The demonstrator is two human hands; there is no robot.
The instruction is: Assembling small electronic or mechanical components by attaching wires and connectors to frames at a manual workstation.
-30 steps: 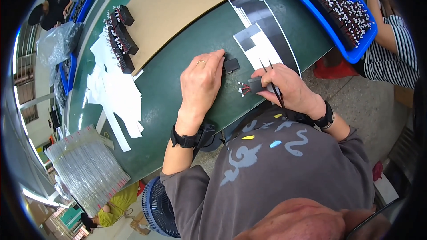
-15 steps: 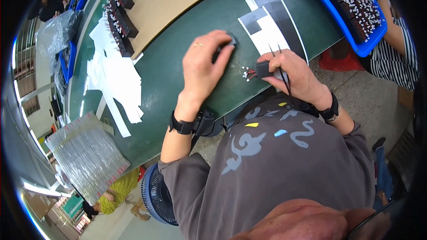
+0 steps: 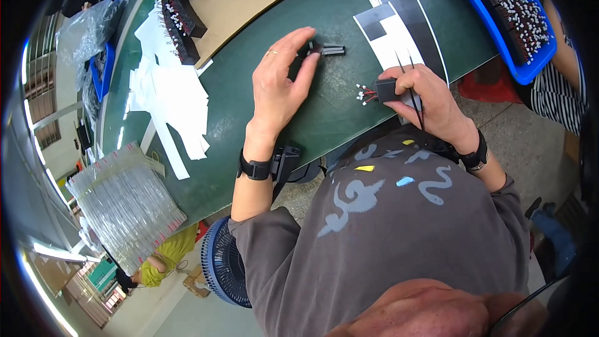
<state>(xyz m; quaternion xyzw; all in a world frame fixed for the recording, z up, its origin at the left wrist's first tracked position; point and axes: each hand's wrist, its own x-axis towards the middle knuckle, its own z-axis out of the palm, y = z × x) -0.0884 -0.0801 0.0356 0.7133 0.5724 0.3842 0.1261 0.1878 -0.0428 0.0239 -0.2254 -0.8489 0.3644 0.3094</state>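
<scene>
Black block point(image 3: 387, 90) in your right hand point(image 3: 433, 101)

You grip it between thumb and fingers, red wires point(image 3: 370, 92) pointing left, tweezers point(image 3: 417, 107) held too. Your left hand point(image 3: 277, 81) has thumb and forefinger parted beside small dark pieces point(image 3: 334, 50) on the table point(image 3: 337, 109); contact is unclear. Your shirt's grey strokes point(image 3: 359, 197) can't be read.

left hand point(image 3: 274, 84): fingers point(image 3: 292, 42) arched, thumb point(image 3: 304, 80) apart | right hand point(image 3: 432, 98): gripping
</scene>
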